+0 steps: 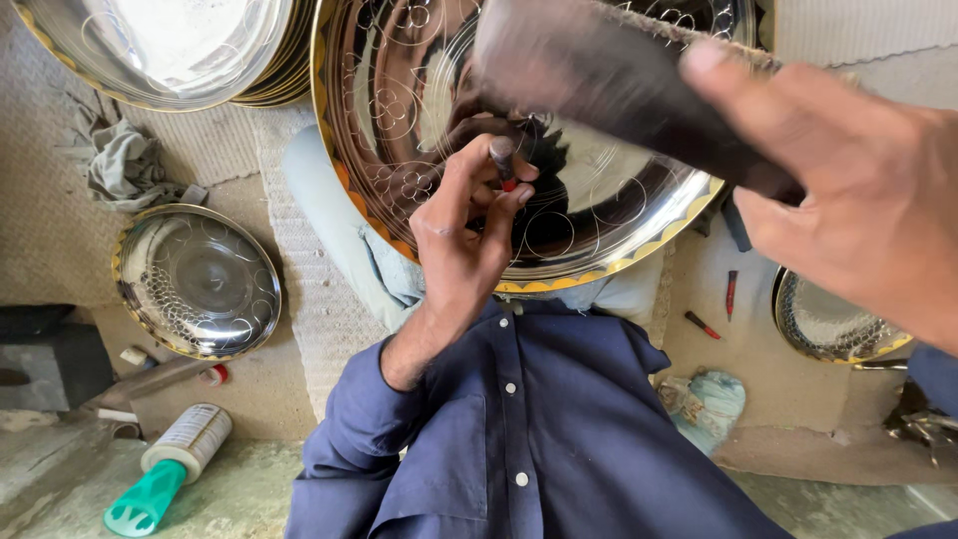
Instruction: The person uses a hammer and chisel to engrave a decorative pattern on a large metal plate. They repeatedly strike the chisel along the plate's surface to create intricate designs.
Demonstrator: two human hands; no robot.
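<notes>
On the lap of a person in a dark blue shirt (529, 439), a large engraved steel tray (419, 110) with a yellow scalloped rim fills the twelve o'clock field. The left hand (461, 235) closes its fingers around a small red-tipped engraving tool (503, 165) against the tray's face. At two o'clock the right hand (858, 190) grips a dark hammer (609, 75). A smaller patterned tray (197, 281) lies on the floor at nine o'clock.
</notes>
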